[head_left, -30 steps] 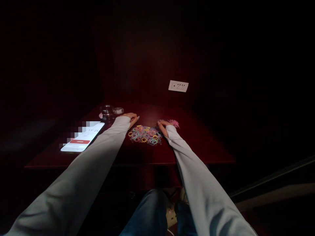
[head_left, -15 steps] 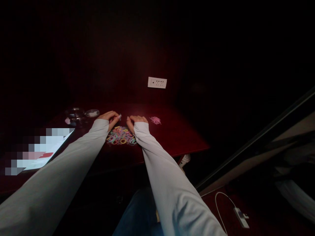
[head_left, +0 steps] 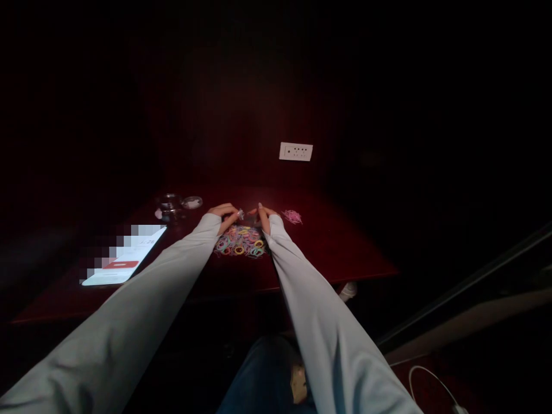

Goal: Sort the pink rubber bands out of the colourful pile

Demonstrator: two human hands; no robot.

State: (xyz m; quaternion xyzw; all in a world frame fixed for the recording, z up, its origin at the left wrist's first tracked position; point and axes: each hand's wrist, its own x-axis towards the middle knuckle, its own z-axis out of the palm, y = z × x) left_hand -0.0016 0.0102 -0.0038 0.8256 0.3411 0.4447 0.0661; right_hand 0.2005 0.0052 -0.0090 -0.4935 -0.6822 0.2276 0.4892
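Note:
Pinched between the fingertips of my left hand (head_left: 223, 211) is a small pale bunch (head_left: 241, 214) that looks like hair ties. My right hand (head_left: 265, 215) faces it across a narrow gap, thumb raised and a finger pointing left. I see nothing clearly held there, though the space between the hands is dim. Below both hands lies a mixed pile of coloured elastic hair ties (head_left: 239, 244) in yellow, green, orange and lilac. To the right of my right hand sits a smaller heap of pink hair ties (head_left: 292, 217).
A clear round jar (head_left: 169, 206) stands at the back left, beside a clear lid (head_left: 192, 202) with something white in it. A lit phone or tablet (head_left: 133, 253) lies left of my forearm. The dark red table (head_left: 336, 247) meets a wall with a white socket (head_left: 295, 152).
The camera has swung left, so everything sits further right in view. My right hand has turned, its thumb now pointing up. My left hand keeps its pinch on the pale bunch.

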